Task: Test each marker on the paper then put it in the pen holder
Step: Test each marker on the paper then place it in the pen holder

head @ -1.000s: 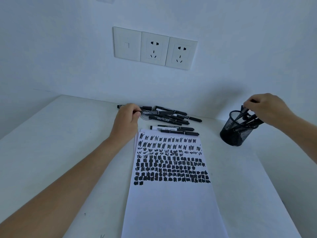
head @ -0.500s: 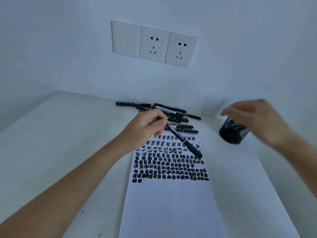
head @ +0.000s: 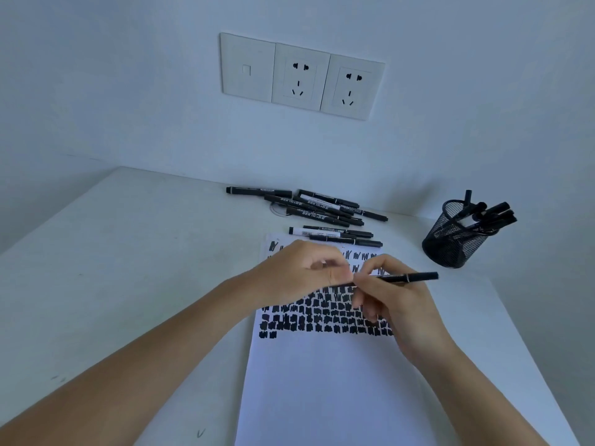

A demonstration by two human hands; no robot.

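I see the marker [head: 405, 277] held level above the paper [head: 322, 381], its long axis running left to right. My right hand [head: 396, 304] grips the barrel, fingers curled round it. My left hand [head: 299, 272] pinches the hidden left end, likely the cap. Pulling apart along that axis should uncap it.

Two bare forearms show, uncovered from wrist to the frame's lower edge: the left forearm [head: 161, 349] left of the paper [head: 322, 397], the right forearm [head: 467, 381] at the paper's right side. Each ends in a bare grip, the left grip [head: 299, 272] and right grip [head: 396, 297], over the paper's upper half. Nails are too blurred to tell.
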